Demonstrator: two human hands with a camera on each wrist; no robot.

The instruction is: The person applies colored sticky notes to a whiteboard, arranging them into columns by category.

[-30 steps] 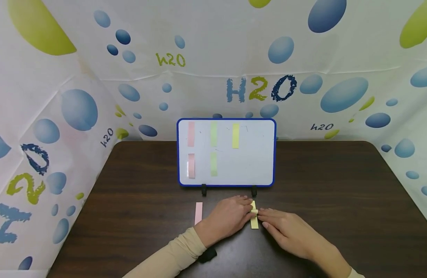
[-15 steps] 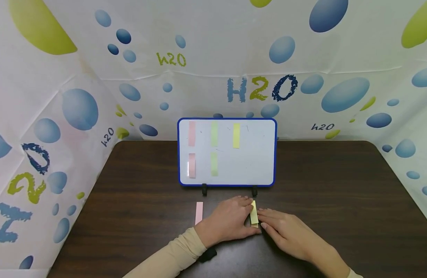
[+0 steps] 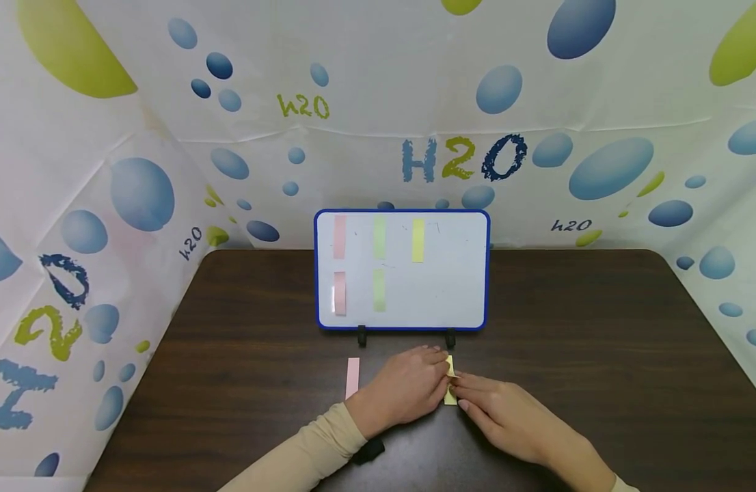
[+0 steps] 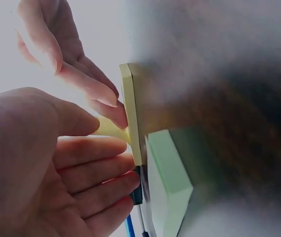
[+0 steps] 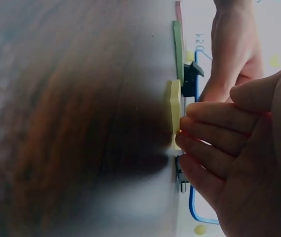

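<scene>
A pad of narrow yellow sticky notes (image 3: 450,400) lies on the table between the two hands. My left hand (image 3: 402,386) reaches over from the left. In the left wrist view its thumb and index finger pinch the lifted top yellow sticky note (image 4: 109,129), which still meets the pad. My right hand (image 3: 507,413) comes from the right with its fingers straight, fingertips right at the pad. Beside it, a green sticky note pad (image 4: 167,182) shows in the left wrist view; the left hand hides it from the head camera. A pink pad (image 3: 352,376) lies left of the left hand.
Behind the hands stands a blue-framed whiteboard (image 3: 442,294) on black feet (image 3: 450,337). Two pink strips (image 3: 340,294), two green strips (image 3: 379,290) and one yellow strip (image 3: 418,240) are stuck on it. A black object (image 3: 368,451) lies partly under the left sleeve.
The left thumb went down to the pad's near end, then came back up as the yellow note bent upward. The right fingertips have shifted slightly left onto the pad.
</scene>
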